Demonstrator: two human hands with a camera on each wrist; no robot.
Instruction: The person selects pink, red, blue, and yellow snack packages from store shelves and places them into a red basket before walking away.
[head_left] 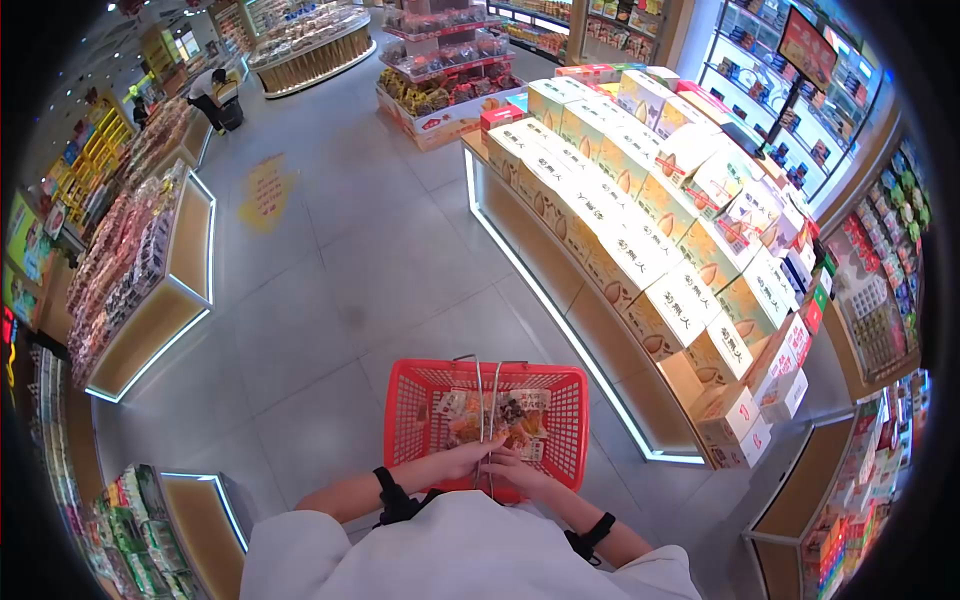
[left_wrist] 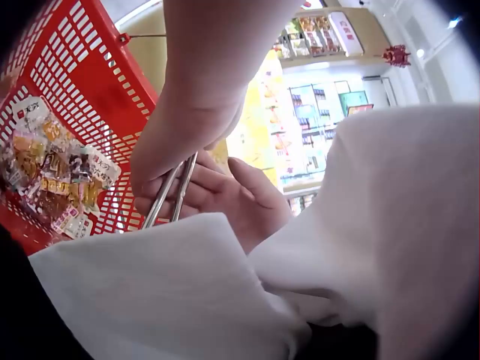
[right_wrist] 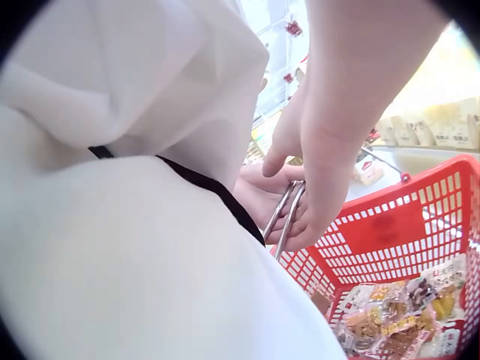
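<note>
A red plastic shopping basket (head_left: 402, 400) is in front of me in the head view, its two thin metal handles (head_left: 491, 385) drawn together over its middle. My left hand (head_left: 468, 458) holds these handles, and my right hand (head_left: 515, 472) meets it there from the other side. The fingers of both hands overlap around the metal. Seen in the left wrist view, the right palm (left_wrist: 251, 206) lies behind the handles, thumb apart from the fingers. Several clear packets of snacks (right_wrist: 405, 315) lie on the basket floor.
On the right, a display counter (head_left: 600, 380) bears stacked gift boxes (head_left: 600, 205). Lit counters of packaged goods (head_left: 130, 270) line the left, with another (head_left: 140, 530) at lower left. Grey tiled floor (head_left: 370, 290) runs between them. A person (head_left: 207, 95) bends at the far left.
</note>
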